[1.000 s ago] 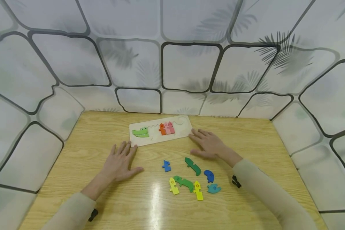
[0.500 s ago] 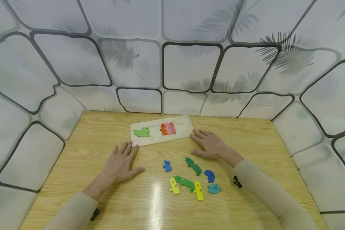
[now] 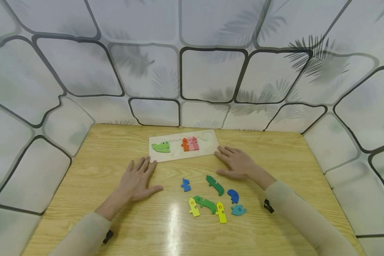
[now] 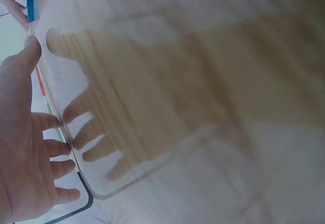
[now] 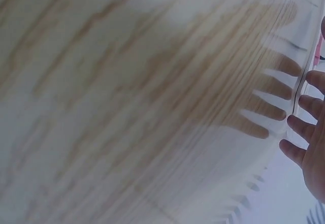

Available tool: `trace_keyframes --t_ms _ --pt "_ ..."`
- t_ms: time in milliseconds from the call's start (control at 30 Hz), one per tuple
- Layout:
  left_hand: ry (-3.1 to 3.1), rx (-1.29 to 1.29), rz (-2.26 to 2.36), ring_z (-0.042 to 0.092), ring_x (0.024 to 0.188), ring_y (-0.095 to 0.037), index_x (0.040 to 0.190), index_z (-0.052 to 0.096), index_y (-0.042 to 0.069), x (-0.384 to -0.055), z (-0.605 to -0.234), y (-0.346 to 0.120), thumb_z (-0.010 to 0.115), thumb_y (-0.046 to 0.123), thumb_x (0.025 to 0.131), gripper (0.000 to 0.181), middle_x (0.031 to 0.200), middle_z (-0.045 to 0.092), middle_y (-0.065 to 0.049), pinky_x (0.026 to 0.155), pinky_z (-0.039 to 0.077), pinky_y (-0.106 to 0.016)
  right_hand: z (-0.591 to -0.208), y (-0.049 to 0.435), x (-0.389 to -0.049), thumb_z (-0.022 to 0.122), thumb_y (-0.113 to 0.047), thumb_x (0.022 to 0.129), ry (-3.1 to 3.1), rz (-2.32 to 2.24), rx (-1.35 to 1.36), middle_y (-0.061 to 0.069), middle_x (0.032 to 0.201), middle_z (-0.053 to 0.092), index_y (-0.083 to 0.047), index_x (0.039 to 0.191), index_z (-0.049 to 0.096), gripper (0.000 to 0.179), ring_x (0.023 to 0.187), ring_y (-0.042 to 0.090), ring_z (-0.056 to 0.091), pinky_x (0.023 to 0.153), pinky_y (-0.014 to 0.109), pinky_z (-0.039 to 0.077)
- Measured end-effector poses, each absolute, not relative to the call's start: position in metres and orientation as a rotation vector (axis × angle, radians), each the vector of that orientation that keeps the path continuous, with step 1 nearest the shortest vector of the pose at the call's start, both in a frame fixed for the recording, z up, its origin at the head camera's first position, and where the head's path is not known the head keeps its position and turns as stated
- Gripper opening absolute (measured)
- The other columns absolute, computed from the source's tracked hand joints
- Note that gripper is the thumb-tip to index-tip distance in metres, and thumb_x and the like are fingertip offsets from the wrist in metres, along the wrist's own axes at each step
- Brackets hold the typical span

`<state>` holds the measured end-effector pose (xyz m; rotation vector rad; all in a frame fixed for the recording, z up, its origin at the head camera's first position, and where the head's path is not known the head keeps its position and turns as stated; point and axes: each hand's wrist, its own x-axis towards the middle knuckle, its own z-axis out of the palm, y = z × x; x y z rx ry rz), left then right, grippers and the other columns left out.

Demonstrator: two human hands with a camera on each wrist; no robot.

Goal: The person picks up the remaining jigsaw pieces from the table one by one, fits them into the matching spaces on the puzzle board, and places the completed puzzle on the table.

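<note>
Toward the back of the table lies a pale puzzle board (image 3: pixel 204 148). A green crocodile head piece (image 3: pixel 161 147) sits at its left end, and an orange piece (image 3: pixel 185 144) with two pink pieces (image 3: pixel 193 143) fills part of its middle. My left hand (image 3: pixel 137 181) lies with spread fingers, its fingertips at the board's lower left corner. At the lower right corner are the fingertips of my right hand (image 3: pixel 238 163), also spread. Both palms show in the wrist views, the left hand (image 4: pixel 25 148) and the right hand (image 5: pixel 312 127), with nothing held.
Loose puzzle pieces lie between the hands: a small blue piece (image 3: pixel 186 185), a dark green piece (image 3: pixel 215 185), a dark blue piece (image 3: pixel 233 196), a teal piece (image 3: pixel 238 210), a lighter green piece (image 3: pixel 205 204) and two yellow ones, one a long yellow piece (image 3: pixel 221 212). Patterned walls (image 3: pixel 211 74) enclose the wooden table (image 3: pixel 140 227).
The puzzle board has shifted slightly to the right, with both hands moving right along with it. The loose pieces stay where they were.
</note>
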<state>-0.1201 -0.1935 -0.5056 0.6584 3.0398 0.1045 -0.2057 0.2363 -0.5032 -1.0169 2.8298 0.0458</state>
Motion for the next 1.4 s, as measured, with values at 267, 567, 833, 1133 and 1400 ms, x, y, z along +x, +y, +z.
trace_keyframes --t_ms 267,567,833,1133,1400 --pt "3.022 0.674 0.112 0.035 0.158 -0.046 0.164 0.037 0.008 -0.123 -0.506 -0.19 0.058 0.076 0.093 0.1 0.17 0.033 -0.026 0.126 0.027 -0.069 -0.503 0.242 -0.2 0.047 -0.07 0.103 2.842 0.027 -1.004 0.011 0.174 0.033 -0.019 0.166 0.035 0.082 0.159 0.04 0.037 0.128 0.057 0.033" --pt "3.031 0.693 0.096 0.036 0.158 -0.045 0.164 0.039 0.009 -0.125 -0.506 -0.187 0.057 0.077 0.093 0.1 0.169 0.035 -0.026 0.125 0.028 -0.07 -0.502 0.245 -0.195 0.046 -0.07 0.103 2.844 0.032 -0.989 0.012 0.173 0.033 -0.017 0.166 0.037 0.082 0.157 0.042 0.038 0.127 0.059 0.034" --pt "3.021 0.699 0.101 0.036 0.157 -0.045 0.163 0.039 0.008 -0.126 -0.504 -0.184 0.058 0.076 0.092 0.101 0.169 0.035 -0.026 0.125 0.028 -0.071 -0.503 0.248 -0.189 0.046 -0.07 0.103 2.855 0.031 -0.988 0.012 0.173 0.035 -0.018 0.165 0.038 0.082 0.157 0.042 0.038 0.128 0.059 0.033" --pt "3.017 0.726 0.087 0.038 0.156 -0.045 0.163 0.039 0.007 -0.128 -0.502 -0.179 0.059 0.076 0.092 0.101 0.168 0.038 -0.026 0.124 0.03 -0.07 -0.506 0.257 -0.183 0.05 -0.069 0.102 2.884 0.035 -1.001 0.012 0.171 0.039 -0.017 0.163 0.043 0.08 0.155 0.042 0.041 0.126 0.059 0.036" --pt "3.014 0.755 0.088 0.039 0.157 -0.044 0.163 0.039 0.007 -0.128 -0.502 -0.174 0.058 0.077 0.092 0.102 0.168 0.038 -0.026 0.124 0.031 -0.07 -0.506 0.263 -0.175 0.051 -0.067 0.102 2.885 0.016 -0.996 0.013 0.171 0.039 -0.017 0.163 0.043 0.079 0.155 0.042 0.042 0.125 0.06 0.035"
